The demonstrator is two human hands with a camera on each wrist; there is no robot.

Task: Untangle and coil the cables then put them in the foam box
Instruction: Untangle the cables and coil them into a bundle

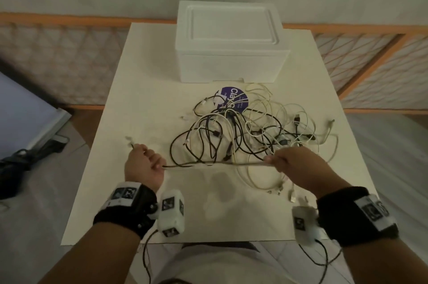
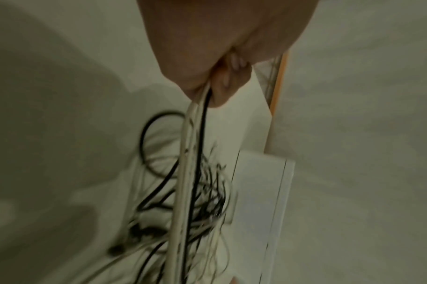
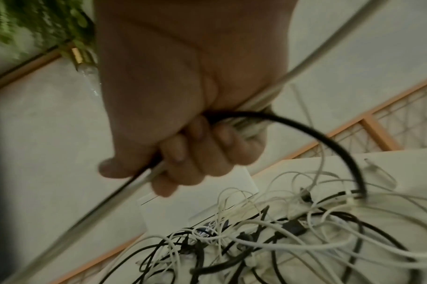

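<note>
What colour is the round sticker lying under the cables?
Purple with white lettering; the sticker shows best in the head view.

1 foam box, 1 cable tangle, 1 purple sticker, 2 hands

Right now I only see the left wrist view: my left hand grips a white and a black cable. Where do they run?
Observer: Straight across to the right hand, which grips the same stretched cables in front of the tangle.
Operator: Is the foam box open?
Observer: No, its lid is on. It stands behind the tangle.
Operator: Any free end near me?
Observer: Yes, a connector end pokes out beyond the left hand.
</note>
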